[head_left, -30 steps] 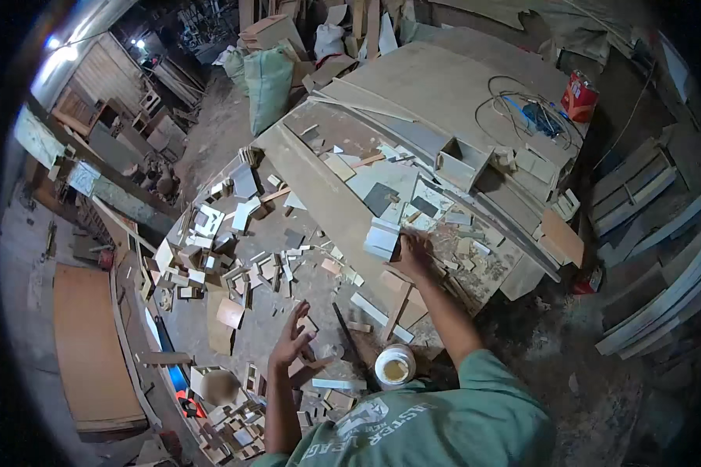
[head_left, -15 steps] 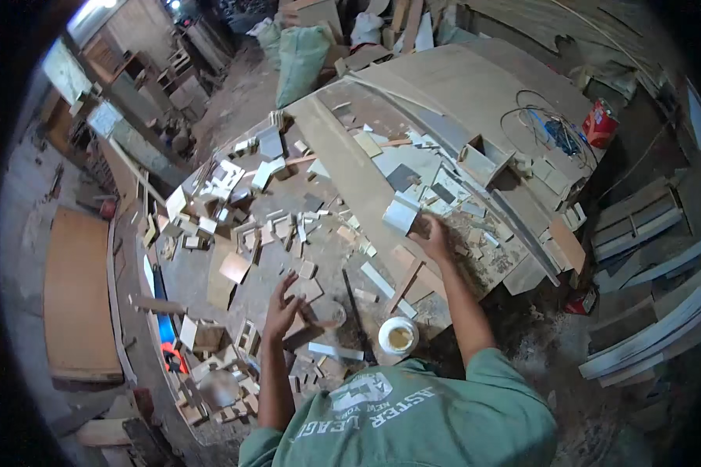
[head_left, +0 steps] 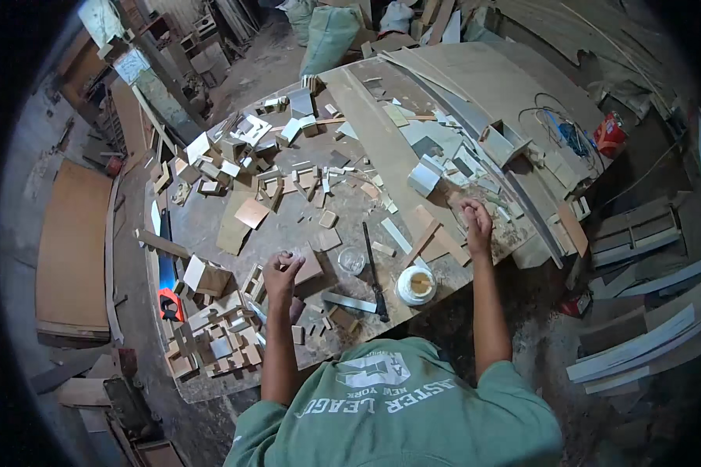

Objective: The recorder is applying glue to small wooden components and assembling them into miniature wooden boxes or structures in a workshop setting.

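My left hand is closed, thumb and fingertips pressed together, over the near left part of the worktable. Anything in the pinch is too small to make out. A wooden block lies just beside its fingers. My right hand hovers further right with its fingers curled in; what they hold, if anything, is hidden. Beyond it, a small pale box stands on a long board. Between my arms are a white open jar of yellowish paste, a clear round dish and a long dark tool.
Wooden offcuts and several small boxes crowd the worktable's left side. A handsaw with an orange handle lies by the left edge. At the far right are a red can and looped cable. A sack stands behind the table.
My left hand's spread fingers have come together. My right hand has drawn back from the small pale box, toward me and to the right, and its fingers have curled. The view has shifted somewhat.
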Demonstrator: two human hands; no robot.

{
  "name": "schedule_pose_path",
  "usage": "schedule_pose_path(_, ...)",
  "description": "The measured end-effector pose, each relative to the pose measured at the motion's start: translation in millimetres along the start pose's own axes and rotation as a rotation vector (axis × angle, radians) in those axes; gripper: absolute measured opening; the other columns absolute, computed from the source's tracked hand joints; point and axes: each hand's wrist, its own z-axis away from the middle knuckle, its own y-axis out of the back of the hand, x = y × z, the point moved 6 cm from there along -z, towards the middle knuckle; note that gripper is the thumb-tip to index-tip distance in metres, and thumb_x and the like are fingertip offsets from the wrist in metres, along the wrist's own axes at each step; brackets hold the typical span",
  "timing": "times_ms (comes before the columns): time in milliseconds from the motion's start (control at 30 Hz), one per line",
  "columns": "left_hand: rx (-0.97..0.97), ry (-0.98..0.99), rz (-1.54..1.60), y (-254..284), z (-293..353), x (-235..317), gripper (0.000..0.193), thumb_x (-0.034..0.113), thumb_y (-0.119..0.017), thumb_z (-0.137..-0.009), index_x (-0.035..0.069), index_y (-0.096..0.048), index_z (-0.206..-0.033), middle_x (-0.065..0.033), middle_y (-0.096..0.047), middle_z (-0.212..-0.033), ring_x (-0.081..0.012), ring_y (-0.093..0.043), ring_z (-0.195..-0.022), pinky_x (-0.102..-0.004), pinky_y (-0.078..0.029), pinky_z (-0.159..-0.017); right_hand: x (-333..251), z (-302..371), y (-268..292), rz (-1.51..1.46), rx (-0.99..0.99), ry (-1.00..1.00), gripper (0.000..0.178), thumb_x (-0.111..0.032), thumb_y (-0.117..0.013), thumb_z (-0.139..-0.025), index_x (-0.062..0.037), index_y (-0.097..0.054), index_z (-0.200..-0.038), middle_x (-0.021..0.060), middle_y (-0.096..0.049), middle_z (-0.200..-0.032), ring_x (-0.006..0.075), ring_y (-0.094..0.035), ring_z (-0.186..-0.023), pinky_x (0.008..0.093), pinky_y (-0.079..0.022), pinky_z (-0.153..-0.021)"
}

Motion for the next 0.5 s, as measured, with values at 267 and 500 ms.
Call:
schedule_pose_path(267, -0.085, 0.022, 0.35, 7.1, 54.7, 7.5, 0.008, 0.003, -0.072, -0.084, -0.001, -0.067, -0.083, -0.0133, -0.065, -0.111, -0.0172, -0.062, -0.099, -0.03, -0.048, -0.091, -90.5, 93.3, -1.5, -0.074, 0.072, 0.039, 0.031, -0.029, -0.05, -0.1, -0.0018, -0.06, -0.113, 0.0059, -0.064, -0.107, 0.0144, -0.06, -0.096, 0.0298, -0.048, -0.085)
schedule_pose_path(500, -0.177, 0.198, 0.344, 47.8, 132.4, -22.5, 0.022, 0.009, -0.073, -0.086, -0.006, -0.07, -0.102, -0.0136, -0.069, -0.107, -0.0151, -0.063, -0.098, -0.028, -0.049, -0.09, -113.0, 216.0, -52.0, -0.38, 0.029, -0.036, 0.039, -0.037, -0.055, -0.097, -0.0019, -0.056, -0.114, 0.0077, -0.065, -0.1, 0.0148, -0.06, -0.081, 0.0287, -0.049, -0.069)
